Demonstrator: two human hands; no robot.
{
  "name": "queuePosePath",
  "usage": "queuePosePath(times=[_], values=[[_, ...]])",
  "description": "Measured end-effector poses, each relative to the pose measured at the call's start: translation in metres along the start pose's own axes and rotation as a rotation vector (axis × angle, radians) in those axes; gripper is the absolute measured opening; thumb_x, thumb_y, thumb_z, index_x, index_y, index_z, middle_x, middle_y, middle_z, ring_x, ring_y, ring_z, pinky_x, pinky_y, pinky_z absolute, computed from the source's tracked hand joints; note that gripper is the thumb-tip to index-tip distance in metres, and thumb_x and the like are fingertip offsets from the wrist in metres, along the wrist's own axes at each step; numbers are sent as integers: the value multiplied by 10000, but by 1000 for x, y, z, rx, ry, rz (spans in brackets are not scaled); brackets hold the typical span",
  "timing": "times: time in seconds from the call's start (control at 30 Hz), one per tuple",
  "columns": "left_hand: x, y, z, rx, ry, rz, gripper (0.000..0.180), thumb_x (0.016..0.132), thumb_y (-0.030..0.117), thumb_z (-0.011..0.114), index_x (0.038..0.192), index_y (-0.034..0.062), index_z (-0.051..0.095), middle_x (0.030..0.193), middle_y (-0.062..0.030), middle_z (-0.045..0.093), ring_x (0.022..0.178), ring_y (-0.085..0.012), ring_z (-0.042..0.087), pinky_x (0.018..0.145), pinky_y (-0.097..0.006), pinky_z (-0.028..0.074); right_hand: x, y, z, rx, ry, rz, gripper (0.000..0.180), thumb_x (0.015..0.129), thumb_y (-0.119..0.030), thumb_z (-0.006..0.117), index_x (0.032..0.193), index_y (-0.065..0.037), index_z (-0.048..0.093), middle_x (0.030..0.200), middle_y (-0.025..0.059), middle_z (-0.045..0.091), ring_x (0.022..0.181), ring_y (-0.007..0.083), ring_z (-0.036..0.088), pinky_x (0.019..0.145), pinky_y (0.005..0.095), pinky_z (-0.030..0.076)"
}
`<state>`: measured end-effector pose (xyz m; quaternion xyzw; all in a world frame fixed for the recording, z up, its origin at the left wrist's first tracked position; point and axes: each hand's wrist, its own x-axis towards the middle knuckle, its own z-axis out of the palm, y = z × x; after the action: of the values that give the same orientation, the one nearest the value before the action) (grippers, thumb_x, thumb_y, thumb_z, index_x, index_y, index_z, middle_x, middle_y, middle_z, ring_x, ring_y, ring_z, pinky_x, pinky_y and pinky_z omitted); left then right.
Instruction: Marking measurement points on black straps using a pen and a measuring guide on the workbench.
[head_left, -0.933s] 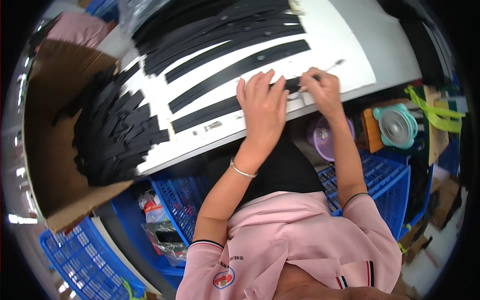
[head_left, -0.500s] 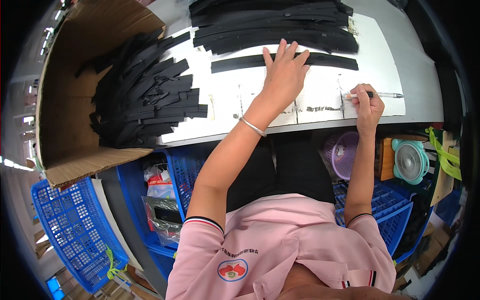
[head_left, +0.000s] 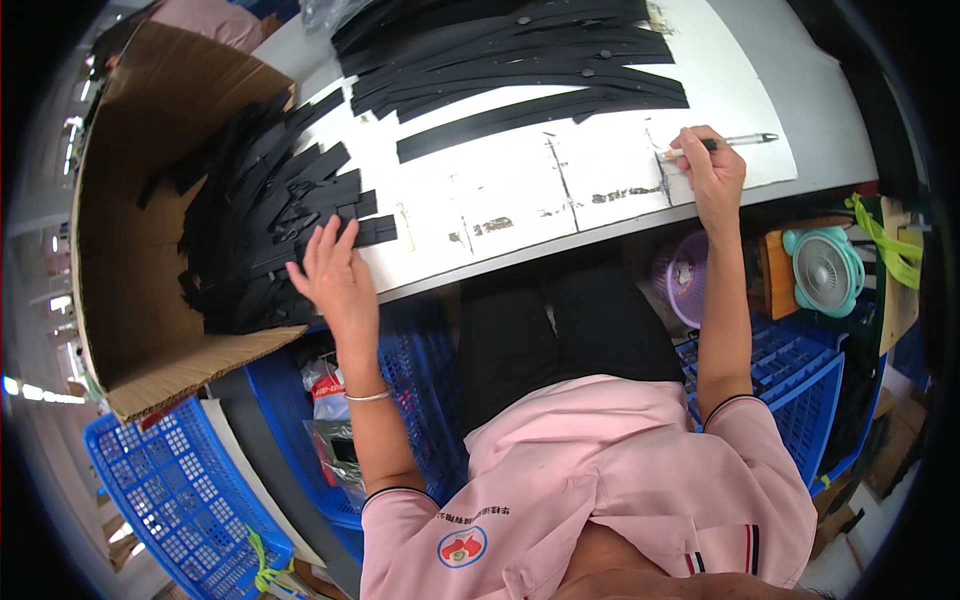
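My left hand (head_left: 335, 270) reaches with fingers spread onto a heap of black strips (head_left: 265, 230) that spills out of a cardboard box (head_left: 130, 260) at the table's left end. My right hand (head_left: 712, 170) holds a silver pen (head_left: 735, 141) over the white tabletop (head_left: 520, 190), near a dark mark. Several long black strips (head_left: 520, 60) lie in rows across the far side of the table, one single strip (head_left: 500, 125) nearest me.
Blue plastic crates (head_left: 170, 500) stand under and beside the table. A purple bowl-like item (head_left: 685, 275) and a small teal fan (head_left: 825, 270) sit on the lower right. Another person's pink sleeve (head_left: 200, 20) shows at the top left.
My left hand has moved from the long strip on the table leftward to the heap by the box. My right hand stays at the table's right with the pen.
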<state>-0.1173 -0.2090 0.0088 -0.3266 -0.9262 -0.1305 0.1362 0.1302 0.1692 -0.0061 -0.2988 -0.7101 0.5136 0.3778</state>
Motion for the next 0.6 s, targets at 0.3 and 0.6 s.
queuePosePath(times=[0.3, 0.6], values=[[25, 59, 13, -168, 143, 89, 95, 919, 189, 750, 989, 143, 795, 1223, -23, 738, 1299, -256, 601, 1239, -552, 197, 1, 1, 4, 39, -13, -42, 166, 1014, -125, 659, 936, -8, 748, 738, -16, 661, 646, 27, 535, 576, 202, 418], [17, 213, 56, -393, -115, 385, 434, 1011, 186, 636, 1398, -6, 598, 1498, -209, 542, 1455, -399, 431, 1232, -582, 207, -23, -14, 23, -486, 23, -523, 239, 884, -75, 772, 1122, -75, 743, 961, 76, 759, 808, 251, 721, 716, 336, 558]])
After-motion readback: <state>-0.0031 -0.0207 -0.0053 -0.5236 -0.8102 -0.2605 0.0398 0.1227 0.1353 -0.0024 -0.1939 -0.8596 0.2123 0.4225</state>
